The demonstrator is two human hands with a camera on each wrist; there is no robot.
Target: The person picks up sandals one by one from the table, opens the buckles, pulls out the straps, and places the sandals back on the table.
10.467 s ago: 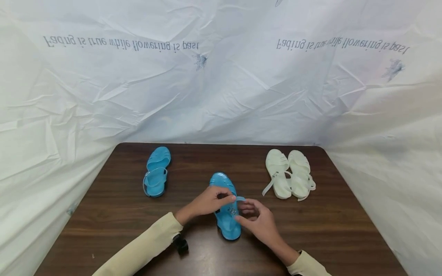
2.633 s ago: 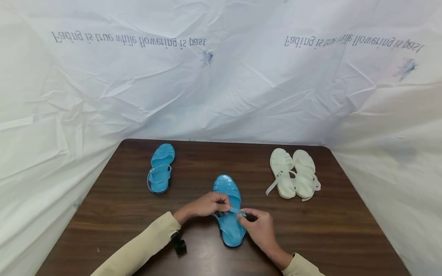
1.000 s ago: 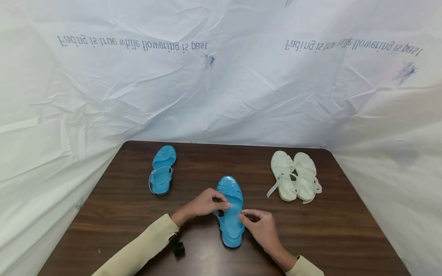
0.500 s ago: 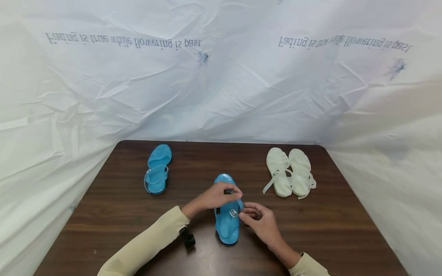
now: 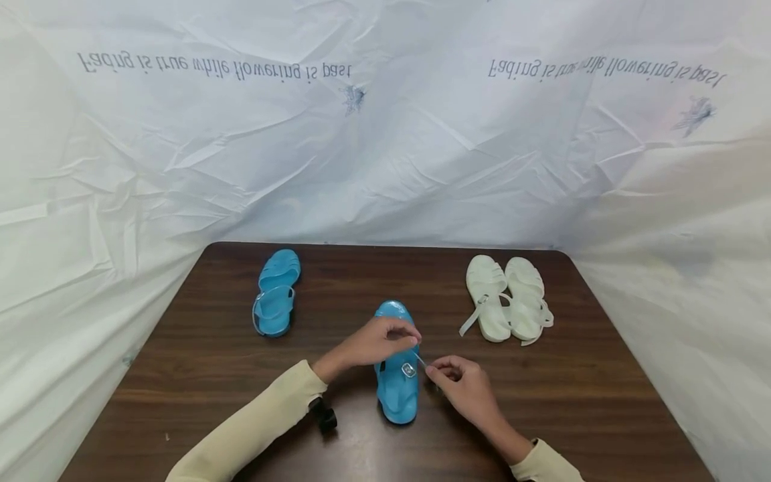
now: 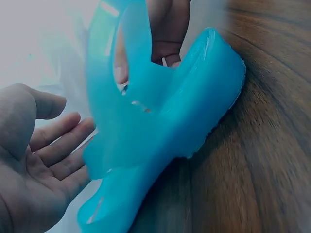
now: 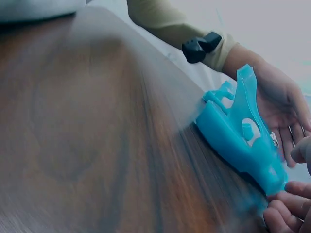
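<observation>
A blue jelly sandal [image 5: 396, 391] lies toe-away in the middle of the brown table [image 5: 602, 402]. My left hand [image 5: 373, 343] rests over its ankle strap. In the left wrist view the palm [image 6: 34, 165] is spread beside the sandal [image 6: 160, 131] with the fingers fairly straight and the thumb apart. My right hand [image 5: 460, 383], just right of the sandal, pinches the thin free end of the strap [image 5: 421, 361], which runs from the buckle [image 5: 408, 370]. In the right wrist view the sandal's heel [image 7: 240, 138] stands before my left hand [image 7: 284, 104].
A second blue sandal [image 5: 275, 293] lies at the back left. A pair of white sandals [image 5: 508, 300] sits side by side at the back right. Crinkled white sheeting [image 5: 385, 147] with printed text walls in the table on three sides.
My right hand has drawn the strap end out to the right, away from the buckle. My left hand stays over the ankle strap. The other sandals have not moved.
</observation>
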